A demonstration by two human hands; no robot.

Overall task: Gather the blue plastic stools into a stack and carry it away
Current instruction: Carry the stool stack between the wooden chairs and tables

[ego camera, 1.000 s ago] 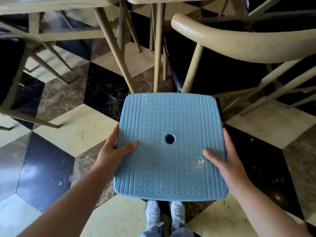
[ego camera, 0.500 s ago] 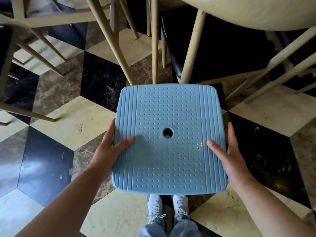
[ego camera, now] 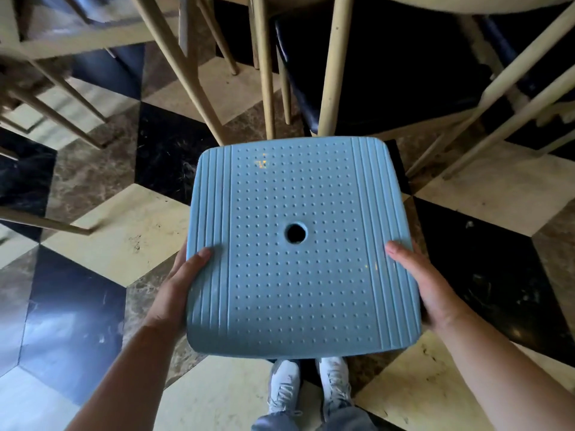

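A blue plastic stool [ego camera: 301, 247] is held seat-up in front of the person, above their white sneakers [ego camera: 311, 390]. The left hand [ego camera: 177, 290] grips its left edge, thumb lying on the ribbed strip and fingers [ego camera: 180, 255] curled under the rim; the right hand [ego camera: 426, 284] grips the right edge the same way, thumb on top, the rest wrapped beneath and out of sight. The seat is dotted with small bumps, has a round hole between the two thumbs, and carries a few yellowish flecks near its far left corner. No brand, label or writing can be read on it.

Beyond the fingers the far edge of the seat comes close to pale wooden chair legs [ego camera: 264, 73] and a dark chair seat [ego camera: 389, 66], so room ahead is tight. Outward of the left hand, the patterned marble floor [ego camera: 93, 244] lies open, with more chair legs farther off. Outward of the right hand, floor shows too, with slanting legs ahead of it.
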